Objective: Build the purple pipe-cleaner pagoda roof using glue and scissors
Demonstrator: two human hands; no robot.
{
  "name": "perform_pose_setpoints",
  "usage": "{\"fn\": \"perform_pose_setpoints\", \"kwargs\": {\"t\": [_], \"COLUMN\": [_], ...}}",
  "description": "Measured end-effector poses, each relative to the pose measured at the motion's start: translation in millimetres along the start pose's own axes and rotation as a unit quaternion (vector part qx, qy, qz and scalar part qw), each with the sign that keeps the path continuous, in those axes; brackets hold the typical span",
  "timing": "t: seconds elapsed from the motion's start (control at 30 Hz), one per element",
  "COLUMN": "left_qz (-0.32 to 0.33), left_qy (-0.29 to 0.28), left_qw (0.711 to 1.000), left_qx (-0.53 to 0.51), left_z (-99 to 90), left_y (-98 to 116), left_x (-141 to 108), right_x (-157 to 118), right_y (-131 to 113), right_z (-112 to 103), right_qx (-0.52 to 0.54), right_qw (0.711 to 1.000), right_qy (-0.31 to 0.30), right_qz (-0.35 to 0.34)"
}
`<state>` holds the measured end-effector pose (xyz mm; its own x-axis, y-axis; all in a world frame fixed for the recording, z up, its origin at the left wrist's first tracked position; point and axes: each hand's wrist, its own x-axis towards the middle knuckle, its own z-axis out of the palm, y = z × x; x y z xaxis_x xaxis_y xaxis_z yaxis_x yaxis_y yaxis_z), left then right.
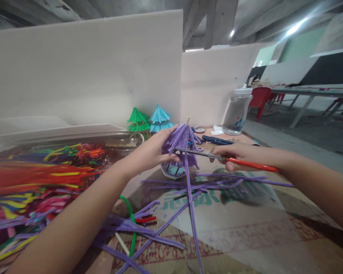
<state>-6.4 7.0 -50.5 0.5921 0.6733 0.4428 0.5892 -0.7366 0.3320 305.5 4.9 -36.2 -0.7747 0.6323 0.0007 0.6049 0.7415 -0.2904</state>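
A purple umbrella-shaped craft of fuzzy stems (183, 137) stands upright at the centre, with a stick poking out of its top. My left hand (157, 150) grips its left side, fingers behind it and thumb in front. In my right hand (234, 154) are scissors with red handles (253, 164). Their blades point left across the front of the craft, beside a long purple stem (192, 213) that hangs from it down over the table. Part of a pale base (173, 173) shows below the craft.
Colourful fuzzy stems (60, 171) fill the left side. Loose purple stems (157, 234) lie in front. Behind stand a green craft (137, 121) and a blue craft (161, 117). A clear jar (236, 113), dark tools (217, 140) and a white board (88, 72) are also in view.
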Motion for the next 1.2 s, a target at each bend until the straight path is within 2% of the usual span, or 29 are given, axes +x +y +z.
{"fn": "perform_pose_setpoints", "kwargs": {"t": [0.67,0.93,1.2], "left_qz": [0.012,0.012,-0.002], "left_qy": [0.0,-0.003,-0.004], "left_qw": [1.0,1.0,1.0], "left_qx": [0.01,0.021,0.006], "left_z": [0.3,1.4,1.5], "left_y": [0.6,-1.5,-5.5], "left_x": [-0.1,-0.5,0.2], "right_x": [2.4,4.2,4.4], "right_y": [-2.9,5.5,3.9], "right_z": [0.8,5.5,9.5], "right_qx": [0.005,-0.011,0.056], "right_qw": [1.0,0.999,0.997], "right_qy": [-0.008,0.04,-0.002], "right_qz": [0.009,0.02,0.061]}}
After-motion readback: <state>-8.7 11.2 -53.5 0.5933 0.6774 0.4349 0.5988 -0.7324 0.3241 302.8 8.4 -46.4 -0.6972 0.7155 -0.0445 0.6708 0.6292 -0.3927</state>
